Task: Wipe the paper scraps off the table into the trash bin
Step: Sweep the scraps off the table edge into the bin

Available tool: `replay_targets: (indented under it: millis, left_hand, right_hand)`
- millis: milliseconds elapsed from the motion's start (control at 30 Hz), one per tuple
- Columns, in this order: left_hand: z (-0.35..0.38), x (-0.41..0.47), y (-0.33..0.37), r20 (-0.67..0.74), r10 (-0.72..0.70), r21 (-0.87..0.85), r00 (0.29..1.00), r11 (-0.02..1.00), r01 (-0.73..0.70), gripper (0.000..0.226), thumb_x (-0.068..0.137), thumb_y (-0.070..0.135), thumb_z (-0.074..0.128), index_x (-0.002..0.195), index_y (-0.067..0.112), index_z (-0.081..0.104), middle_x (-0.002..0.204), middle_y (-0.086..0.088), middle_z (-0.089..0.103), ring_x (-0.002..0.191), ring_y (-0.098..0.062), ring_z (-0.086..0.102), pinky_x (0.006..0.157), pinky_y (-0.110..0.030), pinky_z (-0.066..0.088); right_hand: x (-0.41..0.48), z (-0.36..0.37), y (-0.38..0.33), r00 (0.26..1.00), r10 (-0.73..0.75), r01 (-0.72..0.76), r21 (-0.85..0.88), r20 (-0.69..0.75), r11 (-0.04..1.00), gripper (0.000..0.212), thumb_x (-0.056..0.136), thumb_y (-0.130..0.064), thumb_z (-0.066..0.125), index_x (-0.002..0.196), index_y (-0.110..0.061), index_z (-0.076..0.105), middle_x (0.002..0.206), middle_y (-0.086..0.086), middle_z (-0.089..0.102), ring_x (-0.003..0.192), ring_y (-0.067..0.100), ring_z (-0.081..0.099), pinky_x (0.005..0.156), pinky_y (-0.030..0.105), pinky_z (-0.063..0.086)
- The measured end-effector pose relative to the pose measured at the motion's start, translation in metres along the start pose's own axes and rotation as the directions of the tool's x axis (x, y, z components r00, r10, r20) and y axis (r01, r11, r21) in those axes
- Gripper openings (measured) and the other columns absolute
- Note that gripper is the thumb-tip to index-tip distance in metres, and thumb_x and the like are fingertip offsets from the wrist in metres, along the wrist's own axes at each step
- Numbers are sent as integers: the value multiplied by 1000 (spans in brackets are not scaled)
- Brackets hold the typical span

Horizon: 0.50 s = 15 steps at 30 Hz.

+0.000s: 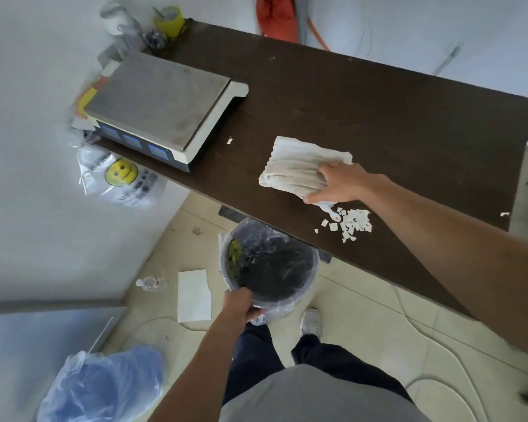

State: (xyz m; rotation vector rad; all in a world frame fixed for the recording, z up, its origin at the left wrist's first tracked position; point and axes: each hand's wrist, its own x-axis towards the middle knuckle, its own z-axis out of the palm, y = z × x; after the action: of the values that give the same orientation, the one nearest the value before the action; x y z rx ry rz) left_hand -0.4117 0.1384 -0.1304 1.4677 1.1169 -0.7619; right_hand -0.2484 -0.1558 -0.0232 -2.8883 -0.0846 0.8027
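A pile of white paper scraps (349, 223) lies near the front edge of the dark brown table (378, 111). My right hand (339, 182) lies on a folded whitish cloth (296, 169) just behind the pile, fingers spread on it. One stray scrap (229, 141) sits near the scale, another (504, 214) at the right table edge. My left hand (241, 304) grips the near rim of a trash bin (314, 263) lined with a black bag, held below the table's front edge, left of the pile.
A steel-topped weighing scale (162, 102) fills the table's left end, with a yellow cup (169, 21) behind it. On the floor lie a white sheet (194, 295), a plastic bottle (150, 283) and a blue plastic bag (104, 388).
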Motion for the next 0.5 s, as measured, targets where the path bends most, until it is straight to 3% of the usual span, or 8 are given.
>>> replay_targets:
  millis: [67, 200, 267, 333, 400, 467, 500]
  left_hand:
    - [5, -2, 0, 12, -11, 36, 1000, 999, 10, 35, 90, -5, 45, 125, -9, 51, 93, -22, 63, 76, -35, 68, 75, -47, 62]
    - [12, -10, 12, 51, -45, 68, 998, 997, 41, 35, 92, -6, 43, 127, -5, 48, 111, -22, 59, 84, -34, 66, 50, -35, 60]
    - [14, -7, 20, 58, -45, 91, 997, 995, 39, 35, 94, -6, 43, 129, -5, 46, 109, -21, 56, 81, -32, 66, 46, -34, 59]
    - [18, -1, 26, 71, -47, 123, 996, 992, 38, 37, 95, -6, 42, 131, -4, 45, 105, -19, 56, 93, -36, 67, 50, -36, 61]
    - [20, 6, 30, 94, -47, 160, 994, 987, 32, 38, 95, -6, 42, 133, -6, 45, 99, -17, 56, 102, -38, 65, 64, -42, 63]
    - [17, 11, 36, 107, -48, 180, 993, 983, 28, 38, 95, -5, 43, 133, -6, 46, 95, -15, 56, 96, -36, 65, 74, -46, 62]
    - [15, 13, 39, 118, -44, 186, 992, 982, 22, 37, 95, -5, 43, 132, -6, 47, 94, -14, 55, 91, -34, 65, 72, -45, 62]
  right_hand:
    - [4, 5, -3, 1000, 4, -3, -21, 7, 1000, 104, 74, -83, 51, 148, -13, 32, 155, 8, 35, 139, 33, 38, 110, 51, 34]
    - [11, 11, -6, 999, 22, -23, -44, -23, 999, 112, 72, -80, 56, 151, -8, 25, 159, 12, 29, 144, 34, 30, 114, 53, 29]
    - [15, 13, -13, 999, 48, -48, -37, -3, 998, 119, 70, -81, 57, 155, -9, 16, 161, 13, 23, 146, 36, 25, 116, 54, 26]
    - [19, 14, -19, 997, 78, -78, -18, 15, 997, 125, 67, -82, 60, 157, -12, 8, 163, 15, 18, 147, 39, 23, 116, 56, 24]
    - [20, 16, -25, 995, 95, -95, -48, 1, 994, 126, 67, -79, 64, 157, -10, 6, 162, 17, 18, 146, 41, 24, 115, 58, 23]
    - [22, 16, -31, 995, 99, -101, -88, -31, 991, 124, 70, -73, 68, 156, -6, 7, 160, 19, 21, 145, 42, 26, 115, 58, 23]
    - [23, 16, -35, 994, 102, -107, -103, -47, 989, 122, 72, -70, 69, 155, -4, 8, 159, 20, 24, 144, 42, 27, 114, 58, 24]
